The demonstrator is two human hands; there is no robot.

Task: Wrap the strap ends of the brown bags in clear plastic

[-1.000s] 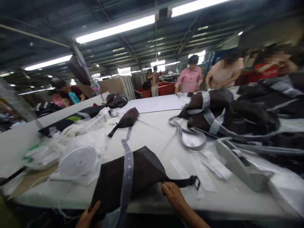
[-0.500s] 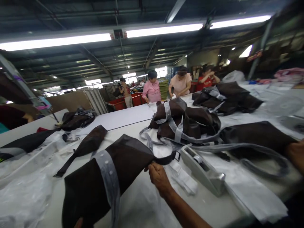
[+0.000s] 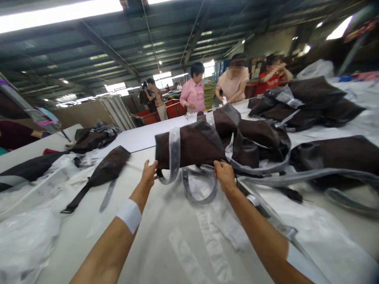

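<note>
A dark brown bag (image 3: 197,144) with plastic-wrapped grey straps is stretched out in front of me, against the near side of a heap of similar bags (image 3: 254,136). My right hand (image 3: 225,175) is closed on its lower right corner. At the lower left corner, my left hand (image 3: 149,173) touches the edge with its fingertips, thumb and fingers apart. One wrapped strap (image 3: 174,154) loops down beside my left hand. Below the bag, white strips (image 3: 211,240) lie on the table (image 3: 142,232). A tape dispenser (image 3: 263,209) is partly hidden behind my right forearm.
A smaller brown piece with a buckled strap (image 3: 111,165) lies to the left. Clear plastic bags (image 3: 26,240) fill the near left. More brown bags (image 3: 314,102) are piled at the back right. Several people stand across the table, including one in a pink shirt (image 3: 194,94).
The bag has gone from the near left to the heap, swinging away from me. My left hand has come fully into view. The view has turned slightly.
</note>
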